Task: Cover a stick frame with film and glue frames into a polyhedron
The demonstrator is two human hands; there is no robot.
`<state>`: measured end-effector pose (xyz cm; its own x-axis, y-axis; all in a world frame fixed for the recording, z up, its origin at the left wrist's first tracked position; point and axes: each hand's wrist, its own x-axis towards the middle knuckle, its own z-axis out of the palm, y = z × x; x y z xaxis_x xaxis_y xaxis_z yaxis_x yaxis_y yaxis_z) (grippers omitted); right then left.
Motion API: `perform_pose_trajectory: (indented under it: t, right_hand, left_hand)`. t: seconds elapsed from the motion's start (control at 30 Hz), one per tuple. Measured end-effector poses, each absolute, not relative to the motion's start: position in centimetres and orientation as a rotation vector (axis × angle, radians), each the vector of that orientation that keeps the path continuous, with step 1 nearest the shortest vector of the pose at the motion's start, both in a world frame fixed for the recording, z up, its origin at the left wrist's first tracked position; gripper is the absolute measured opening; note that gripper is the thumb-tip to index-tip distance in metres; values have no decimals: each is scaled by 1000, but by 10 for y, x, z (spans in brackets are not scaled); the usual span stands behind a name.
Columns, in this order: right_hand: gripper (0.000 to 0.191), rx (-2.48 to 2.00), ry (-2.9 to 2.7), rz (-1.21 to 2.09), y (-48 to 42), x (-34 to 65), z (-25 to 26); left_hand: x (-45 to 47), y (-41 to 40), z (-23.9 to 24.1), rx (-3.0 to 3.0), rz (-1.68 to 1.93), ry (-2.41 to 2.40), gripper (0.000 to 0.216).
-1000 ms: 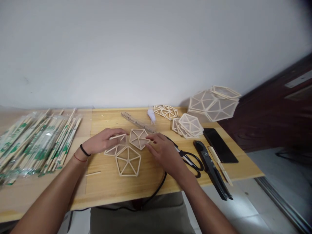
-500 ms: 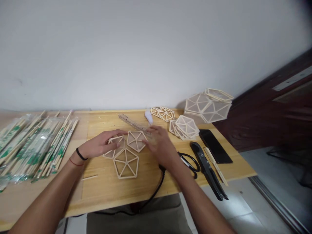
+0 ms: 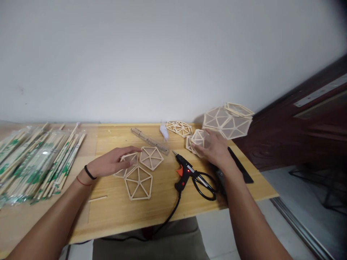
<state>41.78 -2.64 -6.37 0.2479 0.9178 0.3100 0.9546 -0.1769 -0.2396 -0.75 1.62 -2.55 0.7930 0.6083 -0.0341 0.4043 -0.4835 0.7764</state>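
Observation:
My left hand [image 3: 112, 161] curls over a fabric-backed pentagonal stick panel [image 3: 127, 171], its thumb across the panel and its fingertips near the upper edge. Two more pentagonal panels adjoin it: a backed one [image 3: 151, 157] to the right and one [image 3: 138, 182] nearer me. Over at the right, my right hand [image 3: 215, 148] grips the top panel [image 3: 199, 137] of a small stack, thumb and fingers on opposite sides. My right palm hides part of that stack. A black glue gun [image 3: 184, 175] with an orange trigger and a lit red light lies between my hands.
Wrapped chopsticks [image 3: 43, 162] cover the left side. A clear ruler [image 3: 149, 140], a white object [image 3: 163, 132] and open stick frames [image 3: 179, 128] lie farther back. A larger panel assembly [image 3: 227, 121] stands at back right. Black-handled scissors [image 3: 204, 186] and a dark flat slab [image 3: 241, 168] lie nearer.
My right hand has moved right, from beside the pentagonal panels to the small stack, uncovering the glue gun. My left hand stays at its panel. The view has shifted slightly.

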Motion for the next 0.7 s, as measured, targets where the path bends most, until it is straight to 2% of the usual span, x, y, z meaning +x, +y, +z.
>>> perform_pose_trajectory:
  t: [0.23,0.43,0.53,0.67,0.7]
  right_hand:
    - [81,-2221,-1676,-146,-33,404,-72]
    - [62,-2122,-1684,-120,-33,398,-78]
    - [47,-1969,-1655,-232,-34,395,-65]
    - [44,-1823,-1374,-491,-43,371,-28]
    - [40,-1781,-1322,-471,-47,359,-19]
  left_hand:
    - [-7,16,-27,2136,312,736,49]
    - [-8,17,-30,2093,286,731,55]
    - [-8,17,-31,2082,271,740,58]
    - [-8,17,-33,2089,285,738,60]
    - [-7,17,-33,2084,288,737,59]
